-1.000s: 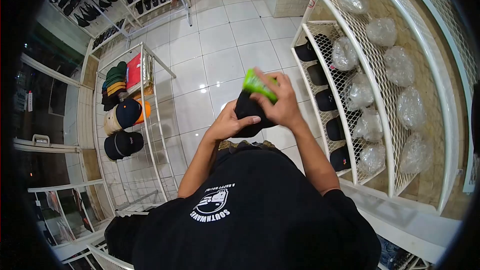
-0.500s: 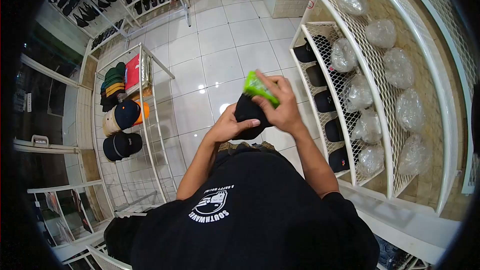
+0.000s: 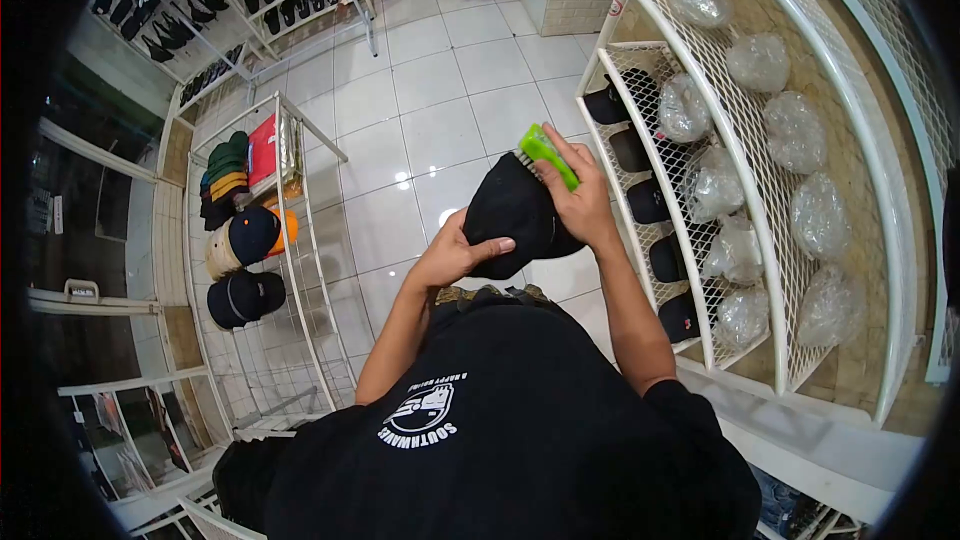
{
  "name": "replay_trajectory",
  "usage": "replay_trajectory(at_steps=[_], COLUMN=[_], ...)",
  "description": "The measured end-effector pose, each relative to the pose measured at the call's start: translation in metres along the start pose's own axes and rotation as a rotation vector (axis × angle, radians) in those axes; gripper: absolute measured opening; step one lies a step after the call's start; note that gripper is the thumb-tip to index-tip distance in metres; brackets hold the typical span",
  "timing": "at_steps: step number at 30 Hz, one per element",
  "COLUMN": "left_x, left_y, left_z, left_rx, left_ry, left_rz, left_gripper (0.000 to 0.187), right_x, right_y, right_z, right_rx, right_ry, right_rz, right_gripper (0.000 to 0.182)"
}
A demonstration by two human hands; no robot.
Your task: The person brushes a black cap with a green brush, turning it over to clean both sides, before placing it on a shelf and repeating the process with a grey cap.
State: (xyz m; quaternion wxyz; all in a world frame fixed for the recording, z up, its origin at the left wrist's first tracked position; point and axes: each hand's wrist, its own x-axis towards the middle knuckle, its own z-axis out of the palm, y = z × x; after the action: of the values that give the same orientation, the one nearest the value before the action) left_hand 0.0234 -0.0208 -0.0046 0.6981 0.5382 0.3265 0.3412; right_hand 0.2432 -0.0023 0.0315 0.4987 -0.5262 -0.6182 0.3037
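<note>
A black cap (image 3: 508, 208) is held up in front of my chest. My left hand (image 3: 452, 255) grips it from the lower left, thumb lying over the fabric. In my right hand (image 3: 580, 195) is a bright green brush (image 3: 547, 154), pinched between thumb and fingers. Its pale bristles touch the upper right edge of the cap. The fingers of my left hand behind the cap are hidden.
At right, a white mesh rack (image 3: 700, 75) carries several black caps (image 3: 648, 202) and crumpled clear plastic bundles (image 3: 798, 133). To the left, a white shelf (image 3: 318, 135) bears stacked caps (image 3: 243, 298) and a red package (image 3: 262, 150). White floor tiles (image 3: 435, 80) lie between them.
The brush has moved right and slightly up with my right hand, and its bristles now show. More of the cap's dark surface is in sight. My left hand keeps its hold.
</note>
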Motion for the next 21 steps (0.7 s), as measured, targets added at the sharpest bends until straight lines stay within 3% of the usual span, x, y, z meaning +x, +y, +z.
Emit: replay_trajectory(at_steps=[2,8,10,12,15,17,21], left_x=[0.0,0.001,0.001,0.001,0.005,0.002,0.005], left_y=[-0.001,0.011,0.007,0.008,0.009,0.014,0.014], left_z=[-0.006,0.006,-0.001,-0.001,0.001,0.004,-0.001], left_rx=[0.002,-0.021,0.012,0.041,0.01,-0.039,-0.052], left_ry=[-0.053,0.016,-0.015,-0.081,-0.039,0.044,0.017], left_rz=[-0.089,0.096,-0.028,-0.068,0.043,0.1,0.075], left_gripper=[0.049,0.044,0.048,0.048,0.047,0.047,0.049], right_x=[-0.009,0.001,-0.006,-0.008,-0.001,-0.007,-0.018], right_y=[-0.007,0.025,-0.015,-0.001,0.039,0.05,0.047], right_z=[0.011,-0.002,0.0,0.015,-0.006,-0.016,-0.018], right_rx=[0.011,-0.208,0.144,0.005,-0.241,0.103,0.296], right_ry=[-0.033,-0.059,0.016,-0.02,-0.075,0.067,0.012], right_rz=[-0.187,0.001,-0.09,-0.052,-0.018,0.0,0.092], right_gripper=[0.05,0.051,0.051,0.05,0.049,0.049,0.049])
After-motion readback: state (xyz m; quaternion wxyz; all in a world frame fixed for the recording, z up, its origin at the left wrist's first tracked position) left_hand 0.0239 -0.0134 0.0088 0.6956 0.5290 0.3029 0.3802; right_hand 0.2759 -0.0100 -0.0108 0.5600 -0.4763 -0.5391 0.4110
